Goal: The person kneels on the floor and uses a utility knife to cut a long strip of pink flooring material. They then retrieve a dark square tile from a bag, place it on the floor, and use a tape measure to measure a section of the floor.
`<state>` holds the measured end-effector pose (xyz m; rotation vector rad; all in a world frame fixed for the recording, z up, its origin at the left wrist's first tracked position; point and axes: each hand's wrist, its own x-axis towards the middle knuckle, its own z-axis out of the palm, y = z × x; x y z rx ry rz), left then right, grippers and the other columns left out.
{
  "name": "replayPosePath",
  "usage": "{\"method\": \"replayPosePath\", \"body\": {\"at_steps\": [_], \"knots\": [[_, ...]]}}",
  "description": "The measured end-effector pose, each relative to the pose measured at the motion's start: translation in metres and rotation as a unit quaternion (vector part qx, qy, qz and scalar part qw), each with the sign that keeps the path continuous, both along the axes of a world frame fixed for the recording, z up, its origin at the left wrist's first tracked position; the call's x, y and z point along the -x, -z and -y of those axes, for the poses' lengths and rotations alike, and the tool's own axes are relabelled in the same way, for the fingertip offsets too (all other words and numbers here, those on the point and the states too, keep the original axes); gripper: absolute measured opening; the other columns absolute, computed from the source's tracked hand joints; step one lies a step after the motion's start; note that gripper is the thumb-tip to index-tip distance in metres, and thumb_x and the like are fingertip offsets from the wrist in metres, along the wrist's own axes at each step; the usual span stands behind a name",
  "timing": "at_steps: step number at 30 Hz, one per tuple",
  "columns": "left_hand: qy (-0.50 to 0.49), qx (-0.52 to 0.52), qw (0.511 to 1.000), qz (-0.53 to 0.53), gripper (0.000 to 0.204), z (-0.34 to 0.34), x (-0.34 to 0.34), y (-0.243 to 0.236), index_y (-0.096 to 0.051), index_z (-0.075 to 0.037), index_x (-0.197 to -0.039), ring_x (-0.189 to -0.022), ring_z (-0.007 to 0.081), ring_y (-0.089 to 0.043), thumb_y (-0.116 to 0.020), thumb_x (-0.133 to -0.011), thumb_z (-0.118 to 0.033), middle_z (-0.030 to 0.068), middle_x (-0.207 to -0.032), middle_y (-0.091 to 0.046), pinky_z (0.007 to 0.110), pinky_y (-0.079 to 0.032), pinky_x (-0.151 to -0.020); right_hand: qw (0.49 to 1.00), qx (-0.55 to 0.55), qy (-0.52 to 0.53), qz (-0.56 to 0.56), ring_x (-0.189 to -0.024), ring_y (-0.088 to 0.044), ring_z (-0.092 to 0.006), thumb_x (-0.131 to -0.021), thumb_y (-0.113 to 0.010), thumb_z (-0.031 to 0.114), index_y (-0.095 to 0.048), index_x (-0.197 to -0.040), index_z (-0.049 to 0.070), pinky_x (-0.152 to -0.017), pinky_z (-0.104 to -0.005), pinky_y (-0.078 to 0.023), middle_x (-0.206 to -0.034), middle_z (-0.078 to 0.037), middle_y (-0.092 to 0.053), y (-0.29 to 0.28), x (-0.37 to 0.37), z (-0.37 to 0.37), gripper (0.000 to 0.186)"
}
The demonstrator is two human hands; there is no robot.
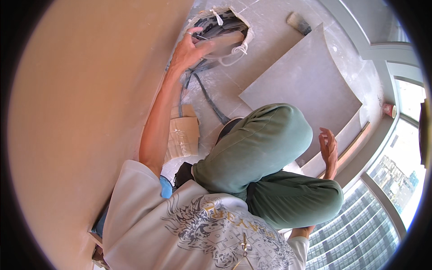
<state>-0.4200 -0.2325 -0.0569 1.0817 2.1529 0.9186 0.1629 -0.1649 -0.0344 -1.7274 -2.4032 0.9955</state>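
Head view. Floor [265,18] pale and dusty. A broad tan panel [85,121] fills the left side, close along the left forearm. Person crouched, green trousers [252,148], bent knees raised between the two hands. Large grey sheet [310,81] on the floor ahead of the knees, one corner toward the bag side. Beyond its far corner, a brush-like block [298,21], pale at one end, dark at the other. Right of the sheet: wooden strip [357,141], then a red cup [389,110] lying near the window frame [387,184]. Below the bag, dark straps [209,100] trail over the floor; a cardboard box [183,135] sits between the left forearm and the near leg. Blue item [166,186] by the shirt, partly covered, kind unclear.

Bag [249,33], whitish, stands on the floor at top centre, against the panel side. Mouth faces up, ragged rim, white cord [231,58] looped at the lower right. Dark pieces inside; a tan flat piece [229,40] at the mouth, long axis slanting from lower left to upper right.

Left hand [190,50] at the bag's near-left rim, ring on one finger, thumb and fingers parted at the mouth; cannot tell whether they grasp the tan piece. Right hand [329,150] beyond the right knee, fingers loosely curled, released, nearest the wooden strip.
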Motion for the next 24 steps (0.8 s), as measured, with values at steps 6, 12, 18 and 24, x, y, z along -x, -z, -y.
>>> {"method": "replayPosePath", "body": {"at_steps": [6,12,18,24], "knots": [[0.008,-0.002,0.963,0.271,0.067,0.086,0.005,-0.050,-0.051,-0.010,-0.141,-0.101,0.0190,-0.060,-0.080,-0.086,-0.036,0.0123,-0.110,-0.063,0.033,-0.048,-0.090,0.987,-0.063,-0.138,0.051,-0.098,-0.071,-0.0313,-0.098,-0.059,0.009,-0.064,-0.122,0.008,-0.086,-0.0436,-0.057,-0.109,-0.017,-0.070,-0.043,0.062,-0.093,0.024],[-0.003,0.117,0.946,0.302,0.069,0.151,-0.035,-0.011,-0.048,-0.008,-0.140,-0.105,0.0189,-0.058,-0.078,-0.087,-0.039,0.0121,-0.113,-0.062,0.035,-0.048,-0.091,0.960,-0.117,-0.255,0.015,-0.096,-0.073,-0.0290,-0.096,-0.061,0.006,-0.066,-0.118,0.008,-0.087,-0.0425,-0.059,-0.110,-0.014,-0.071,-0.052,0.144,-0.108,0.022],[-0.083,0.063,0.963,0.250,0.073,0.175,-0.081,0.080,-0.045,-0.005,-0.142,-0.110,0.0240,-0.058,-0.077,-0.087,-0.040,0.0162,-0.120,-0.061,0.037,-0.047,-0.095,0.958,-0.033,-0.283,0.020,-0.092,-0.074,-0.0289,-0.093,-0.064,0.003,-0.069,-0.115,0.008,-0.087,-0.0418,-0.060,-0.109,-0.013,-0.072,-0.054,0.140,-0.069,0.023],[-0.050,-0.033,0.997,0.048,0.090,0.122,-0.068,0.072,-0.035,0.002,-0.149,-0.120,0.0353,-0.058,-0.078,-0.085,-0.043,0.0273,-0.132,-0.056,0.043,-0.047,-0.101,0.973,-0.028,-0.224,0.052,-0.098,-0.072,-0.0292,-0.094,-0.063,0.003,-0.067,-0.118,0.008,-0.089,-0.0416,-0.058,-0.111,-0.014,-0.071,-0.067,0.111,-0.066,0.025]]}}
